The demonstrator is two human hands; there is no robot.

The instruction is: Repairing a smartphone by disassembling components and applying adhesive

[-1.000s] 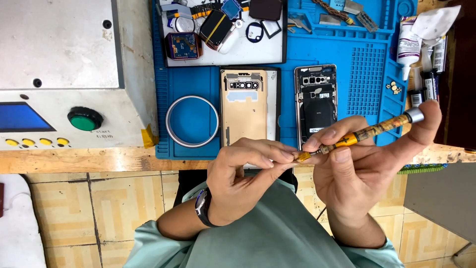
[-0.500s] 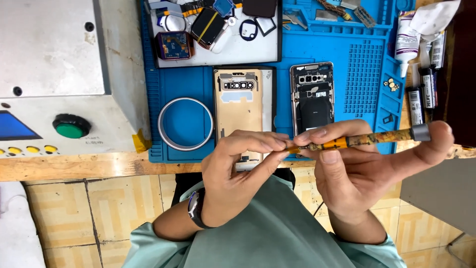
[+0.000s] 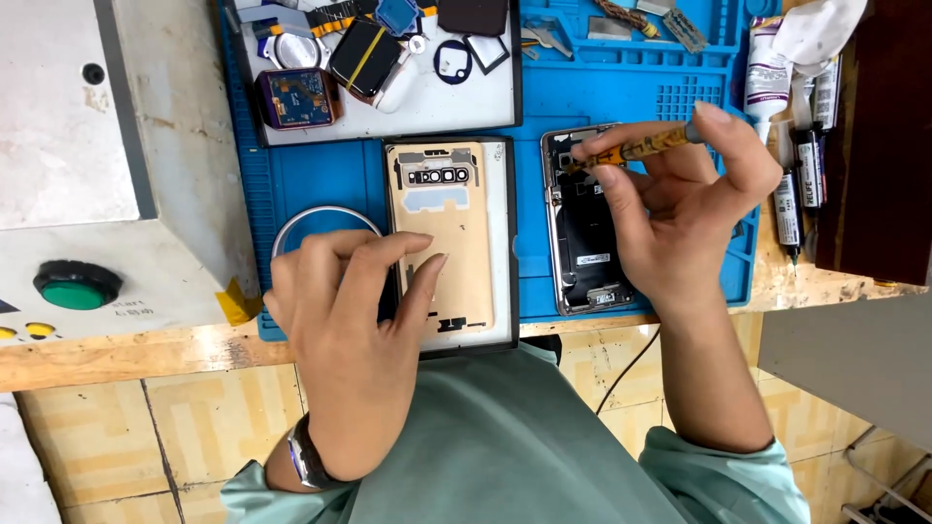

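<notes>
- Teal fabric sleeve and shirt [image 3: 505, 456] fill the bottom centre; black wristwatch [image 3: 306, 456] on the left wrist, lower left.
- Left hand [image 3: 345, 320], lower left of centre: fingers loosely curled, not clamped on anything, fingertips resting on the left edge of the gold rectangular phone back cover [image 3: 449, 238].
- Gold cover lies flat on a black rectangular tray [image 3: 505, 243], centre of frame.
- Thin silver metal ring [image 3: 291, 225] lies just behind the left hand, partly hidden by it.
- Right hand [image 3: 670, 213], right of centre: thumb and fingers pinched shut on a slim yellow-orange patterned screwdriver [image 3: 636, 148], held almost level, tip pointing left.
- Tip sits over the top end of the opened black phone body with silver frame [image 3: 582, 233]; contact unclear.
- Both phone parts sit on the blue rubber repair mat [image 3: 544, 107] on the wooden table [image 3: 116, 354].
- White tray of small parts [image 3: 388, 107], top centre.
- Tubes of glue [image 3: 791, 165], upper right.
- Grey machine with round green button [image 3: 76, 284], left edge.
</notes>
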